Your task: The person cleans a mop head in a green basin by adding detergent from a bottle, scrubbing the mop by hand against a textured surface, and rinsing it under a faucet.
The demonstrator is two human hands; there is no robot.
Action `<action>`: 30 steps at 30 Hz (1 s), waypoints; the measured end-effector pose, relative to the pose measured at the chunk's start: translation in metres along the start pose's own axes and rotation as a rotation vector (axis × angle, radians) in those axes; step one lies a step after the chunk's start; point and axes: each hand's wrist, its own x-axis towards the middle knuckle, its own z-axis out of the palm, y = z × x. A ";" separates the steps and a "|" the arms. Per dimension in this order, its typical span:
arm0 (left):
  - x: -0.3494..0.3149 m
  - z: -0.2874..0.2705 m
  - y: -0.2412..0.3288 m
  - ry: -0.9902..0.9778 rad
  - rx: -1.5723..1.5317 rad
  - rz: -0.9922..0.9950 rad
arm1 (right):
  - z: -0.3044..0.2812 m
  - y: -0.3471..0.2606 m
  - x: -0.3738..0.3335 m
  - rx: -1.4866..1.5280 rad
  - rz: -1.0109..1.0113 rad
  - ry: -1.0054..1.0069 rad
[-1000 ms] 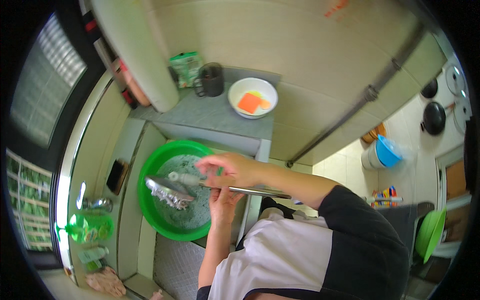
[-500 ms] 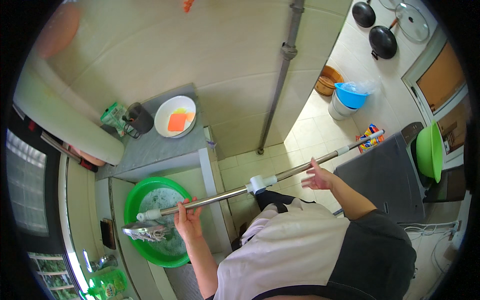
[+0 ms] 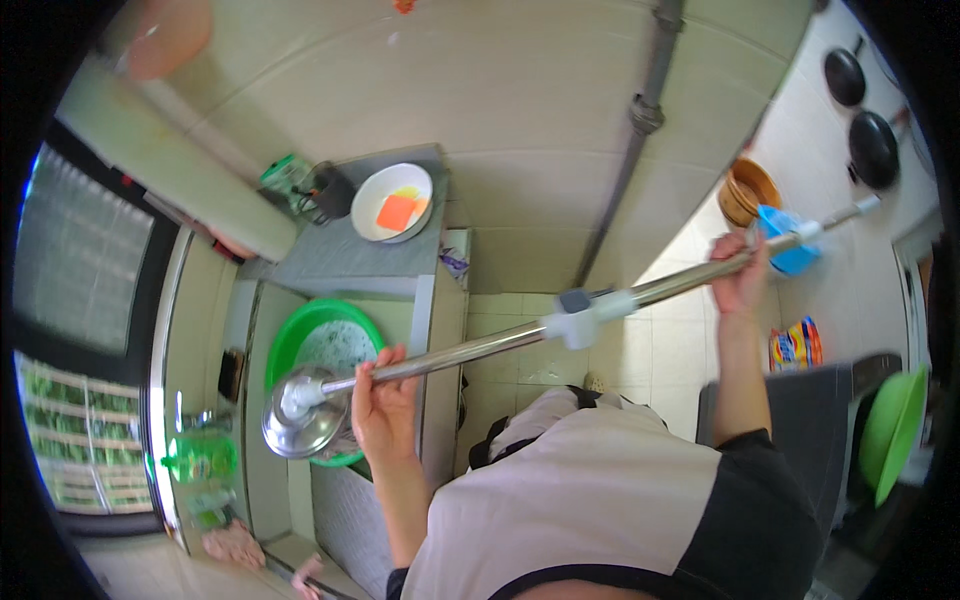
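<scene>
A mop (image 3: pixel 490 344) with a shiny metal pole and a white plastic joint slants across the view. Its round metal head (image 3: pixel 305 412) is over the green basin (image 3: pixel 283 338), where foamy water shows and pale mop strands hang at the near side. My left hand (image 3: pixel 386 405) is closed around the pole just above the head. Further up, past the white joint, my right hand (image 3: pixel 738 275) grips the pole near its far end.
The basin stands in a tiled sink trough. On the grey ledge behind are a white bowl (image 3: pixel 368 222) with an orange square in it and a dark mug (image 3: pixel 332 192). A green bottle (image 3: pixel 208 457) stands at left. A grey appliance (image 3: pixel 775 440) and a green bowl (image 3: pixel 893 435) are at right.
My right hand has gone from open beside the pole to gripping it further up. The mop head has tipped, showing its metal top, and the view has shifted.
</scene>
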 end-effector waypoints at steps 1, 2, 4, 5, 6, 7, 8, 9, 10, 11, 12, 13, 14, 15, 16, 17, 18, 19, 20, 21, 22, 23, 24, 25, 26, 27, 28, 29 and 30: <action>-0.005 0.026 -0.003 -0.031 0.027 0.017 | 0.009 -0.012 0.015 -0.086 -0.060 -0.049; -0.006 0.041 -0.015 -0.072 0.043 0.007 | 0.017 -0.035 0.022 0.074 -0.032 0.019; -0.006 0.058 -0.030 -0.163 0.033 -0.057 | 0.022 -0.069 0.035 0.076 -0.090 0.001; -0.005 0.065 -0.039 -0.212 0.027 -0.093 | 0.011 -0.087 0.045 0.086 -0.106 -0.041; -0.003 0.072 -0.051 -0.206 0.035 -0.107 | 0.000 -0.105 0.054 0.096 -0.122 -0.083; -0.002 0.080 -0.066 -0.198 0.044 -0.120 | -0.013 -0.122 0.065 0.109 -0.135 -0.125; 0.003 0.086 -0.081 -0.205 0.027 -0.146 | -0.033 -0.154 0.079 0.192 -0.112 -0.231; 0.004 0.091 -0.095 -0.223 0.021 -0.173 | -0.048 -0.174 0.091 0.208 -0.109 -0.255; 0.004 0.095 -0.108 -0.233 0.021 -0.195 | -0.059 -0.189 0.101 0.230 -0.098 -0.274; 0.004 0.101 -0.118 -0.244 0.022 -0.219 | -0.065 -0.202 0.109 0.267 -0.092 -0.310; 0.006 0.106 -0.129 -0.276 0.030 -0.239 | -0.070 -0.215 0.117 0.303 -0.088 -0.343; 0.010 0.111 -0.140 -0.314 0.031 -0.265 | -0.070 -0.230 0.122 0.281 -0.096 -0.345; 0.013 0.116 -0.149 -0.348 0.032 -0.294 | -0.072 -0.242 0.127 0.258 -0.103 -0.343; 0.016 0.120 -0.158 -0.321 0.017 -0.336 | -0.072 -0.254 0.130 0.218 -0.098 -0.342; 0.019 0.122 -0.167 -0.295 0.002 -0.383 | -0.074 -0.263 0.134 0.177 -0.097 -0.339; 0.021 0.123 -0.176 -0.269 -0.017 -0.434 | -0.071 -0.271 0.136 0.180 -0.091 -0.342; 0.022 0.123 -0.185 -0.234 -0.021 -0.460 | -0.065 -0.275 0.133 0.189 -0.088 -0.340; 0.026 0.115 -0.195 -0.260 0.127 -0.516 | -0.058 -0.277 0.131 0.198 -0.088 -0.336; 0.031 0.102 -0.205 -0.282 0.271 -0.584 | -0.048 -0.276 0.128 0.151 -0.126 -0.331; 0.032 0.098 -0.209 -0.298 0.413 -0.665 | -0.040 -0.271 0.121 0.101 -0.161 -0.315; 0.033 0.096 -0.206 -0.356 0.847 -0.687 | -0.038 -0.269 0.119 0.049 -0.198 -0.299; 0.030 0.075 -0.214 -0.400 1.022 -0.705 | -0.045 -0.269 0.121 -0.054 -0.168 -0.289; 0.028 0.060 -0.215 -0.489 1.253 -0.623 | -0.058 -0.272 0.122 -0.162 -0.147 -0.279; 0.024 0.045 -0.213 -0.582 1.480 -0.526 | -0.072 -0.271 0.122 -0.270 -0.125 -0.267; 0.022 0.044 -0.210 -0.466 1.448 -0.635 | -0.070 -0.237 0.112 -0.354 -0.130 -0.096; 0.024 0.048 -0.204 -0.357 1.421 -0.736 | -0.057 -0.187 0.097 -0.431 -0.144 0.073; 0.021 0.047 -0.197 -0.224 1.395 -0.830 | -0.041 -0.145 0.082 -0.405 -0.097 0.133; 0.013 0.034 -0.192 -0.187 1.430 -0.767 | -0.033 -0.105 0.070 -0.370 -0.027 0.186; 0.022 0.025 -0.194 -0.225 1.447 -0.684 | -0.021 -0.095 0.058 -0.442 -0.059 0.051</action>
